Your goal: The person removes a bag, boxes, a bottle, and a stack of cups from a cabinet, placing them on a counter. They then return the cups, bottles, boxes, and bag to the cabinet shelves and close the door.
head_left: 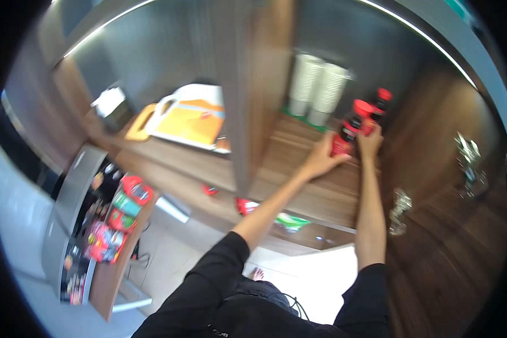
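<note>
Inside the right shelf compartment, my left hand (323, 158) is closed around a red-capped bottle (348, 132) with a dark neck and a red lower part. Just to its right, my right hand (370, 142) grips a second red-capped bottle (381, 104) of similar look, slightly farther back. Both bottles stand roughly upright and close together at the shelf (290, 146). Motion blur makes their labels unreadable. Behind and to the left of them rise two stacks of paper cups (316, 87) in clear wrapping.
An upright divider (236, 112) separates this compartment from one holding a white-and-orange bag (191, 115) and a tissue box (112, 107). Red and green packets (290, 221) lie below the shelf edge. Snack bags (121, 205) crowd a side table at left. Shiny metallic pieces (400, 211) are at right.
</note>
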